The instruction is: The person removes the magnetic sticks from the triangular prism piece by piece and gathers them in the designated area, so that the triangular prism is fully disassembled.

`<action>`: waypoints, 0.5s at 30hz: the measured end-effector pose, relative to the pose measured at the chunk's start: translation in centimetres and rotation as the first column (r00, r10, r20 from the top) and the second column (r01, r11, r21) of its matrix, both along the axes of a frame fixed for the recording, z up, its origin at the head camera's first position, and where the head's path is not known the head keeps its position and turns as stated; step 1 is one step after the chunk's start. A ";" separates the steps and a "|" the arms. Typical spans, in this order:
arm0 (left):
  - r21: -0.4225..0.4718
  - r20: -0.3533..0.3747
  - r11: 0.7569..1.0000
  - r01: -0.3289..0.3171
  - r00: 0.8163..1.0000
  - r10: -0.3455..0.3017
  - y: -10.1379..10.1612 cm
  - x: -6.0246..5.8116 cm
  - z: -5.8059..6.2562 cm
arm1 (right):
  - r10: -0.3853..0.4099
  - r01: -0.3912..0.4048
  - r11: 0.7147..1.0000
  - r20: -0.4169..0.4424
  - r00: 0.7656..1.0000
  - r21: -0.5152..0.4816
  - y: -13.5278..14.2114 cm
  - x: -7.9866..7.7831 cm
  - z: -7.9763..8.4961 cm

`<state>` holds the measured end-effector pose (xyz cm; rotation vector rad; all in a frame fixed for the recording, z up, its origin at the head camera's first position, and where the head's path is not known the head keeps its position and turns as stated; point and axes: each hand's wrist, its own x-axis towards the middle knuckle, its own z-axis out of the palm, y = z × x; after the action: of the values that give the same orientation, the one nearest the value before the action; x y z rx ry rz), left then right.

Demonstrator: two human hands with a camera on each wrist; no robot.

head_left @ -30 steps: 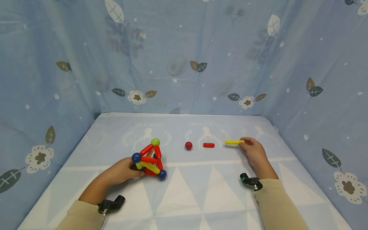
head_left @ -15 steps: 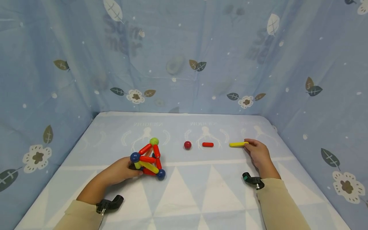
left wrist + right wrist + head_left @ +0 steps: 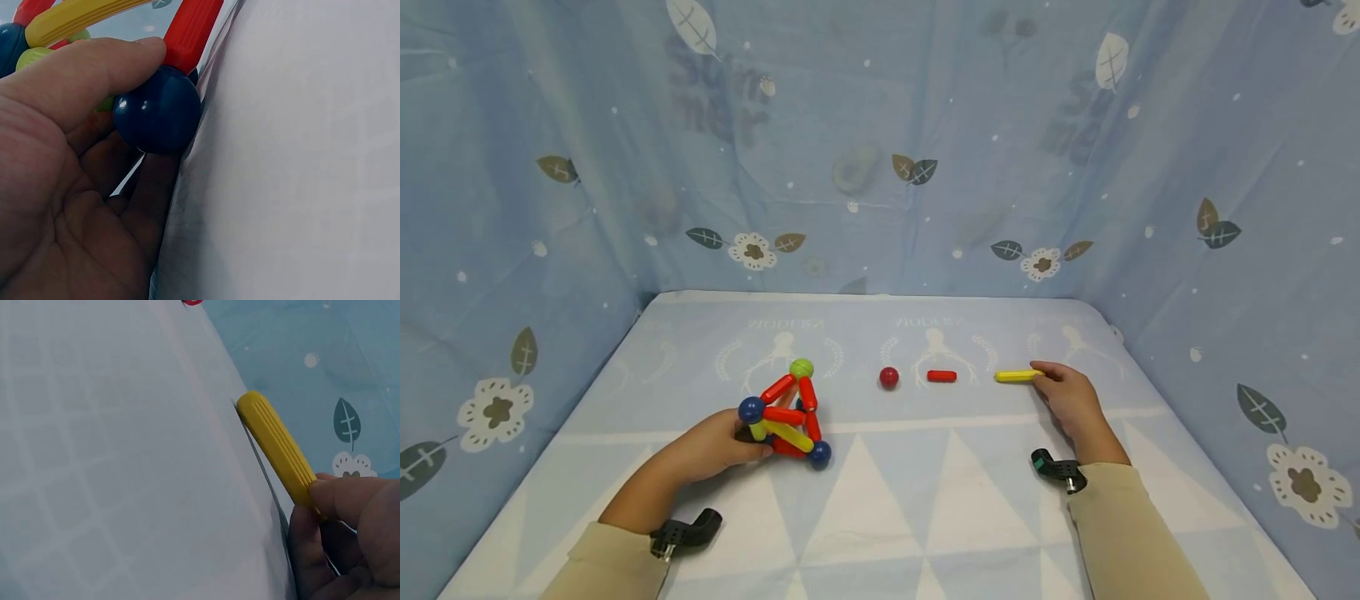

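Observation:
On the left of the table, my left hand (image 3: pixel 724 446) grips a lower corner of a structure built from magnetic rods and balls. In the left wrist view, thumb and fingers are around a dark blue ball (image 3: pixel 159 111) with a red rod (image 3: pixel 192 34) attached. The structure has red and yellow rods, blue balls at its corners and a lime green ball (image 3: pixel 802 368) on top. Over at the right, my right hand (image 3: pixel 1071 404) pinches one end of a yellow magnetic rod (image 3: pixel 275 447) between thumb and fingers. Its other end points left, close over the cloth.
A red ball (image 3: pixel 889 378) and a short red rod (image 3: pixel 942 377) lie between the hands, left of the yellow rod. A patterned cloth covers the table (image 3: pixel 880 517). Blue printed curtains (image 3: pixel 880 125) enclose the back and both sides.
My right hand has shifted slightly right and down with the yellow rod, then a touch back left. The left hand keeps its hold on the structure, which stays nearly in place.

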<state>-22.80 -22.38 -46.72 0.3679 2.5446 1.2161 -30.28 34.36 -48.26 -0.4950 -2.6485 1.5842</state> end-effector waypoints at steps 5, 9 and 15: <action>0.002 -0.001 1.000 0.002 1.000 -0.002 0.0 0.1 0.0 | -0.004 0.004 1.000 0.028 1.000 0.018 -0.3 0.2 0.1; 0.011 -0.009 1.000 0.004 1.000 -0.004 0.1 0.1 0.0 | -0.006 0.005 1.000 0.036 0.999 0.030 -0.3 0.2 0.3; 0.017 -0.005 1.000 0.011 1.000 -0.011 0.0 0.2 0.2 | -0.037 0.038 0.999 0.050 0.998 -0.015 -0.3 0.1 0.6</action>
<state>-22.57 -22.42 -46.55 0.3881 2.5345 1.2352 -30.14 34.07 -47.68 -0.5887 -2.6481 1.6042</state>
